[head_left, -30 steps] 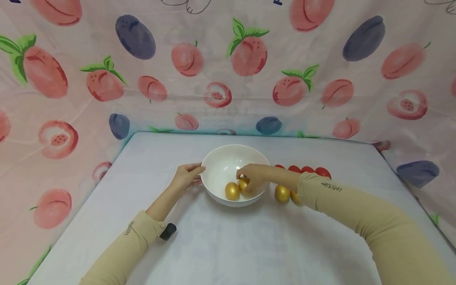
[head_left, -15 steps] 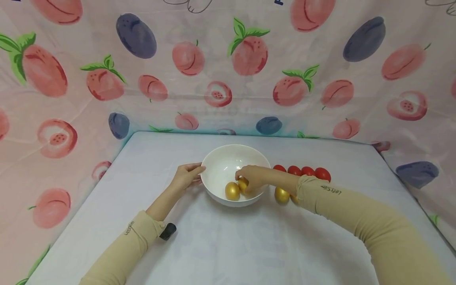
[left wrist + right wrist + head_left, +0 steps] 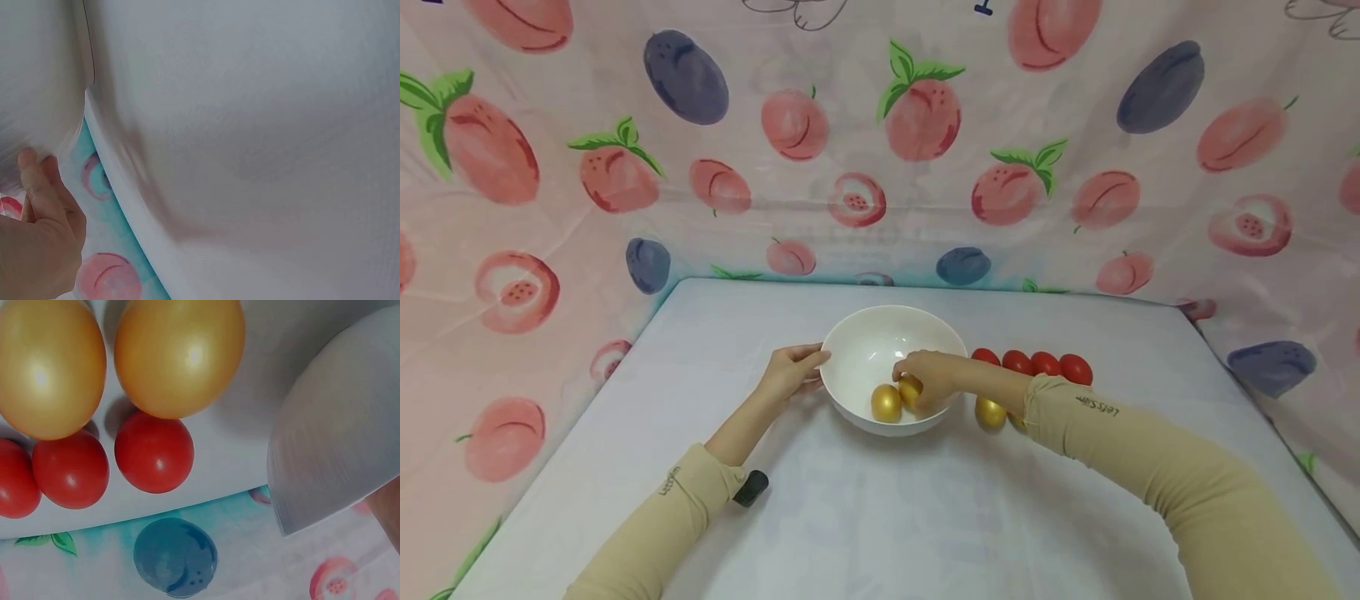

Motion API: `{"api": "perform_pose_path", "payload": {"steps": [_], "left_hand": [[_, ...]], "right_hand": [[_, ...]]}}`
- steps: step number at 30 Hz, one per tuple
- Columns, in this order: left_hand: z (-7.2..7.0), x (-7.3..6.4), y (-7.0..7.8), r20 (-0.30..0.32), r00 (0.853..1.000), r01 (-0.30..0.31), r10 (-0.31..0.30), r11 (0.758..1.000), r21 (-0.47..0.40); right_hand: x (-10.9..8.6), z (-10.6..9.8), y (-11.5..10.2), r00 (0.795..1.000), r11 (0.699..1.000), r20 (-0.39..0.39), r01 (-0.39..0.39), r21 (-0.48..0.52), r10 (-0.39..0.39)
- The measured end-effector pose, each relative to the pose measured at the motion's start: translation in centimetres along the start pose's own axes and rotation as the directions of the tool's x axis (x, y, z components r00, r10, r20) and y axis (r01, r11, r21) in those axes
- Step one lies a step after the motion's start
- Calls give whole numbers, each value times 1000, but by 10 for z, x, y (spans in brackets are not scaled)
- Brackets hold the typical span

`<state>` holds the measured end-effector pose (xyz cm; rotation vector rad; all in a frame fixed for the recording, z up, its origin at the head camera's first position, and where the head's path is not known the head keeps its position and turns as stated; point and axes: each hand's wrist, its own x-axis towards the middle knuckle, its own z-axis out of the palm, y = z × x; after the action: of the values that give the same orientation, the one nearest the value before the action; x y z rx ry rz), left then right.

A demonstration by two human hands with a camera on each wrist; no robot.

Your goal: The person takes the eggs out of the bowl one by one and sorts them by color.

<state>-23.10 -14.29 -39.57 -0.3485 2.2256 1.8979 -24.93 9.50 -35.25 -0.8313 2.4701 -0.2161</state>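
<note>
My left hand (image 3: 792, 371) grips the left rim of a white bowl (image 3: 850, 367), thumb at the edge and fingers on the outer wall. In the left wrist view, the fingertips of that hand (image 3: 47, 219) meet the bowl's pale side (image 3: 37, 81). Reaching over the right rim, my right hand (image 3: 934, 379) curls its fingers round a golden egg (image 3: 910, 390) low inside the bowl. A second golden egg (image 3: 886, 403) lies just left of it in the bowl. Most of the right hand is hidden behind the bowl wall (image 3: 344, 419) in the right wrist view.
Right of the bowl, several red eggs (image 3: 1076, 369) stand in a row on the white table (image 3: 880, 517). Nearer, golden eggs (image 3: 990, 412) sit partly under the right forearm. A small black object (image 3: 751, 488) lies by the left sleeve. A fruit-print cloth (image 3: 865, 125) hangs behind.
My right hand has sunk slightly lower in the bowl, still round the golden egg. The left hand and bowl hold their places; the head view has shifted a little.
</note>
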Motion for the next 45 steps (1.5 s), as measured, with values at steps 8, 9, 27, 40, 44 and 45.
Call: {"api": "perform_pose_path", "payload": {"steps": [8, 9, 27, 40, 44, 45], "left_hand": [[1, 0, 2, 7, 1000, -4, 4, 1000, -6], [1, 0, 2, 7, 1000, -5, 5, 1000, -6], [1, 1, 0, 6, 1000, -2, 2, 1000, -8], [0, 3, 5, 12, 1000, 2, -2, 1000, -6], [-1, 1, 3, 9, 1000, 4, -4, 1000, -8], [-1, 1, 3, 11, 1000, 2, -2, 1000, -10]], "right_hand": [[-1, 0, 3, 1000, 1000, -25, 11, -1, -11], [-1, 0, 3, 999, 1000, -31, 12, 1, -12], [-22, -7, 4, 983, 988, -182, 59, 145, -32], [-45, -6, 4, 949, 963, -304, 152, 222, -80], [-55, -4, 2, 943, 952, -325, 161, 259, -72], [-58, -3, 2, 941, 951, -331, 162, 265, -68]]}}
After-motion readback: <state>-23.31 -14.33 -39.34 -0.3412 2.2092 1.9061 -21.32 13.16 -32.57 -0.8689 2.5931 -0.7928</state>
